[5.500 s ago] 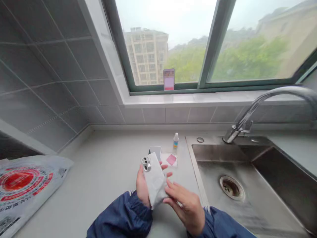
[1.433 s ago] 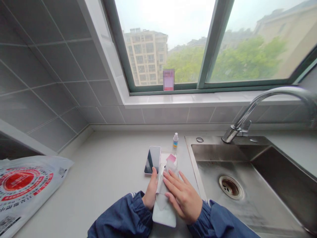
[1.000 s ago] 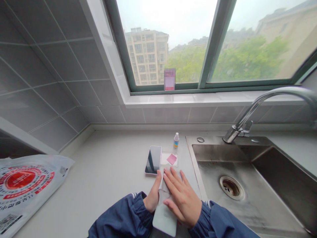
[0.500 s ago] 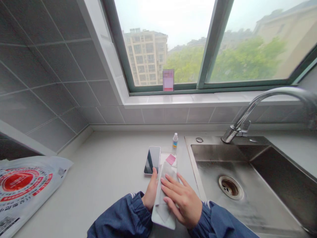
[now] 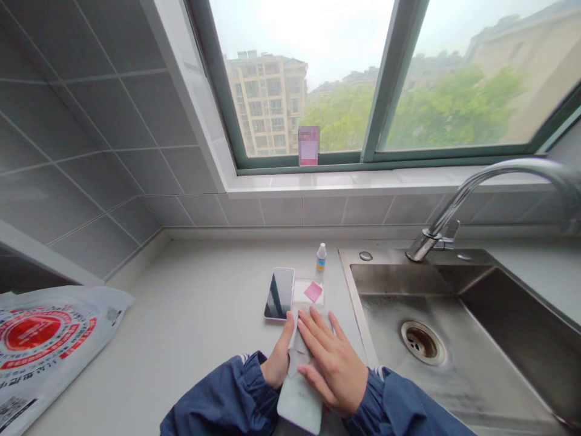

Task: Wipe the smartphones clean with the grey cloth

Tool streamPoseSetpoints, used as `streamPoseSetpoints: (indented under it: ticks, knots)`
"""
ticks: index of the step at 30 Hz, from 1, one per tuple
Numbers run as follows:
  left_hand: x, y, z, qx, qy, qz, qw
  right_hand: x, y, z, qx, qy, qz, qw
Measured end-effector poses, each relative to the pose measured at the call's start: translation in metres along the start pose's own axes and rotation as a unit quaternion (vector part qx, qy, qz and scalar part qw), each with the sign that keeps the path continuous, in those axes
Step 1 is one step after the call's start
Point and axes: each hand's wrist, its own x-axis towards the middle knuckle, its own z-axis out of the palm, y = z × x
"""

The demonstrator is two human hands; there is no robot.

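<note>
A white phone (image 5: 300, 401) lies flat on the grey counter (image 5: 200, 315) near its front edge. My right hand (image 5: 330, 360) presses a pale cloth (image 5: 297, 346) flat onto the phone, fingers spread and pointing away from me. My left hand (image 5: 278, 358) steadies the phone's left edge, thumb stretched along it. Just beyond, a second phone (image 5: 280, 292) lies with its dark screen up. Beside that one sits a clear packet with a pink tab (image 5: 313, 291), and a small dropper bottle (image 5: 321, 257) stands behind it.
A steel sink (image 5: 436, 327) with a curved tap (image 5: 476, 194) is to the right. A printed plastic bag (image 5: 40, 339) lies at the left. A window sill (image 5: 363, 180) carries a small pink card (image 5: 308, 145). Grey tiles cover the wall.
Earlier I held the white phone up and rubbed its back with the cloth. Since then it lies flat, and my right hand has slid the cloth back and forth along it.
</note>
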Motion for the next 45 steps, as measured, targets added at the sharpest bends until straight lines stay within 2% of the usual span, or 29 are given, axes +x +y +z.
streamPoseSetpoints:
  ticks: [6, 9, 14, 22, 27, 31, 37, 41, 45]
  knots:
    - [0.001, 0.005, 0.003, -0.028, 0.085, -0.021, 0.996, 0.001, -0.002, -0.009, 0.035, -0.031, -0.045, 0.998]
    - [0.003, 0.005, 0.002, -0.034, 0.100, -0.018, 0.994, 0.001, -0.002, -0.013, 0.043, -0.025, -0.050, 0.997]
    - [0.004, 0.006, 0.003, -0.020, 0.057, -0.014, 0.998, 0.001, -0.001, -0.015, 0.041, 0.002, -0.047, 0.998]
    - [0.001, 0.008, 0.003, 0.000, 0.038, -0.039, 0.999, 0.002, 0.000, -0.009, 0.025, 0.067, -0.003, 0.997]
    - [0.002, 0.001, -0.011, 0.014, -0.005, -0.042, 0.999, 0.001, 0.003, -0.004, -0.003, 0.056, 0.033, 0.998]
    - [0.002, -0.001, -0.009, 0.015, -0.020, -0.013, 1.000, 0.000, 0.003, -0.002, 0.000, 0.033, 0.017, 0.999]
    - [-0.001, 0.004, 0.003, -0.003, 0.045, -0.028, 0.999, 0.001, -0.002, -0.008, 0.037, -0.005, -0.039, 0.999]
    - [0.000, 0.007, 0.006, -0.028, 0.095, -0.032, 0.995, 0.001, -0.007, -0.009, 0.059, -0.005, -0.045, 0.997]
    - [0.000, 0.009, 0.006, -0.006, 0.115, -0.033, 0.993, 0.001, -0.011, -0.011, 0.084, -0.022, -0.060, 0.994]
